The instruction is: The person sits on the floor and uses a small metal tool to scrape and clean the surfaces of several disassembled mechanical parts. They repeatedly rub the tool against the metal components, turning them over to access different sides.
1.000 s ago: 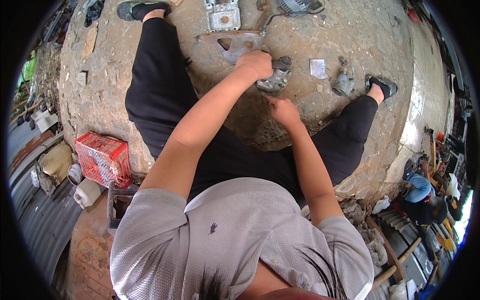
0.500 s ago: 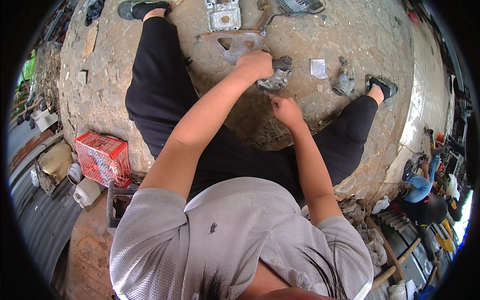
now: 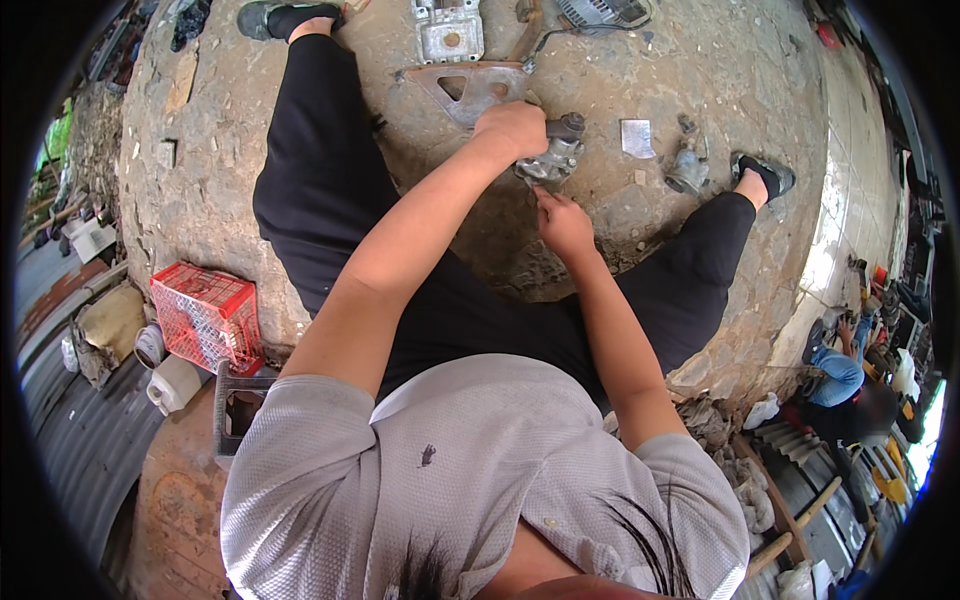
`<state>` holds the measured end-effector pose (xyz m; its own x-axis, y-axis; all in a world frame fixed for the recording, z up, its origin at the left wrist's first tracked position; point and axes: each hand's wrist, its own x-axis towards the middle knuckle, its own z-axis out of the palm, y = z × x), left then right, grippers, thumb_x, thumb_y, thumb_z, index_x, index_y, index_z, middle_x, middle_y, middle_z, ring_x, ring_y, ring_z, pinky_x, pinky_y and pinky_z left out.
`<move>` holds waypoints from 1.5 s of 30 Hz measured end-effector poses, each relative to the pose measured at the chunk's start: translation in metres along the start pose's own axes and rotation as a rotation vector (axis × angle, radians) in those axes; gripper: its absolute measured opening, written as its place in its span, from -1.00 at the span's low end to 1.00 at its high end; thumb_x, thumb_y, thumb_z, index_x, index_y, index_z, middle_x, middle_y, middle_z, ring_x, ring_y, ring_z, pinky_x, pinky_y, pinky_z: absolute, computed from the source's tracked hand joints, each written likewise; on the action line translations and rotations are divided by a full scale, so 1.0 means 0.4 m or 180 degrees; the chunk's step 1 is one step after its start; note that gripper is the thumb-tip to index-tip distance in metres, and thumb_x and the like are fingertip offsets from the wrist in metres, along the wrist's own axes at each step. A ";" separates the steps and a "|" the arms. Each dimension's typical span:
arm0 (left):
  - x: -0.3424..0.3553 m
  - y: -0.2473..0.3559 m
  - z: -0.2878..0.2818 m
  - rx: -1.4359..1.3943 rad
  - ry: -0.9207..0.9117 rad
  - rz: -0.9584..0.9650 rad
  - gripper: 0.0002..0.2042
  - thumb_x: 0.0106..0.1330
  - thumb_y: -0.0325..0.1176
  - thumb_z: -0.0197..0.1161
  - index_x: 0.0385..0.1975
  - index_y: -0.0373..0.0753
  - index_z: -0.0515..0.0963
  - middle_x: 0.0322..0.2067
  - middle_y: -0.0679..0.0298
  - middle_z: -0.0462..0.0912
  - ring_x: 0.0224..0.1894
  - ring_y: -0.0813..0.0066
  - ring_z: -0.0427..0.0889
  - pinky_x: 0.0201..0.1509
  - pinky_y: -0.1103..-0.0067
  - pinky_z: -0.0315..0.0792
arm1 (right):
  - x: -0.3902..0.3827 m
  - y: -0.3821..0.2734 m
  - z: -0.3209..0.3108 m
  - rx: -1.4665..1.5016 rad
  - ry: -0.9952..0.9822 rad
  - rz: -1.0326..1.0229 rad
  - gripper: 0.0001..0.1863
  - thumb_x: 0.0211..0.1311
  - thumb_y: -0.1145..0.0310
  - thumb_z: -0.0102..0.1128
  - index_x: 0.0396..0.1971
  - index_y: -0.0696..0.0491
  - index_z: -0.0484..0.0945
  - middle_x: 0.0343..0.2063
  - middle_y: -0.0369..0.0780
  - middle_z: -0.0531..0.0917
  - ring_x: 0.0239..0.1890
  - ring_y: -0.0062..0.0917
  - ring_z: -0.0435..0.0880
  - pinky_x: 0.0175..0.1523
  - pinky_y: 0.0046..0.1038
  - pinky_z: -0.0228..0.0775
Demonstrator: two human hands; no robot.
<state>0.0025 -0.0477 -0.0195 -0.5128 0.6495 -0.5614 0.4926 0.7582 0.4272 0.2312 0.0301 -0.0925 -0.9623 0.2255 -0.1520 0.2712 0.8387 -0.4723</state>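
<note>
My left hand (image 3: 514, 130) is closed in a fist on a dark, hammer-like bar (image 3: 565, 127) with a thick end, which lies across the top of a grey metal casting (image 3: 552, 162). The casting rests on the rough floor between my legs, its surface lumpy and uneven. My right hand (image 3: 567, 226) is just below it, fingers curled and the index finger reaching up to the casting's lower edge. Whatever small thing may be at that fingertip is too small to make out. Beyond my left fist lies a rusty triangular metal plate (image 3: 470, 85) with a cut-out.
A pale metal housing (image 3: 450, 40) and a grey ribbed part (image 3: 603, 12) lie farther out. On the right are a flat silvery piece (image 3: 637, 138) and a small metal fitting (image 3: 687, 170). A red crate (image 3: 207, 310) stands at left. Another person (image 3: 845, 375) sits far right.
My right hand has shifted slightly left and its forearm has swung a little inward. The left hand, the bar and the casting hold nearly the same place.
</note>
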 end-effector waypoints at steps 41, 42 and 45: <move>-0.010 0.006 -0.003 0.0016 0.0003 -0.0034 -0.66 0.24 -0.31 0.22 -0.03 -0.15 0.78 0.01 0.06 0.80 0.11 0.03 0.76 0.18 0.21 0.64 | -0.039 0.003 -0.021 -0.0101 -0.0561 0.0310 -0.51 0.33 0.47 0.15 0.24 -0.17 0.68 -0.20 -0.06 0.75 -0.17 -0.04 0.76 -0.04 -0.03 0.65; -0.008 0.008 -0.007 0.0047 0.0029 -0.0040 -0.68 0.25 -0.31 0.24 -0.06 -0.17 0.79 0.00 0.06 0.80 0.09 0.04 0.77 0.16 0.23 0.65 | -0.038 0.013 -0.012 -0.0298 -0.0730 0.0334 -0.51 0.32 0.49 0.13 0.22 -0.16 0.70 -0.24 -0.04 0.75 -0.20 -0.02 0.76 -0.06 -0.01 0.64; -0.019 0.007 -0.006 0.0060 -0.0008 0.0069 -0.63 0.23 -0.30 0.18 0.02 -0.12 0.74 0.01 0.05 0.79 0.12 0.01 0.74 0.20 0.17 0.60 | -0.051 0.000 -0.028 -0.0016 -0.0611 0.0114 -0.51 0.33 0.48 0.14 0.21 -0.18 0.70 -0.22 -0.05 0.75 -0.18 -0.03 0.76 -0.05 -0.01 0.64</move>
<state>0.0060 -0.0502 -0.0123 -0.5003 0.6656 -0.5539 0.5167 0.7427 0.4259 0.2506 0.0313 -0.0797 -0.9302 0.1570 -0.3318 0.3047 0.8344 -0.4593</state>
